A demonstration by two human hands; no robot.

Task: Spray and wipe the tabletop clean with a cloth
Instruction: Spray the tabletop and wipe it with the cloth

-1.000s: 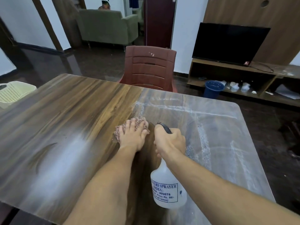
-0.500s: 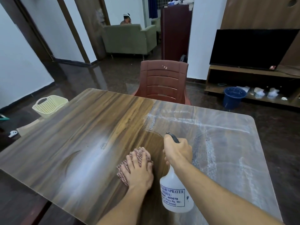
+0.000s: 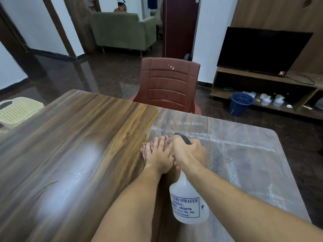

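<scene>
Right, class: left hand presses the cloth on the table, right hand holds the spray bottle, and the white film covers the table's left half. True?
No: the head view shows the white film on the right half of the table. The left hand does press the cloth, and the right hand holds the spray bottle.

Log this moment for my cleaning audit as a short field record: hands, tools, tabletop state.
left hand: flat on the checked cloth, pressing it to the tabletop
right hand: grips the spray bottle at its trigger head
tabletop: left part shows clear wood grain; right part hazy with white streaks
far edge: red-brown chair
</scene>
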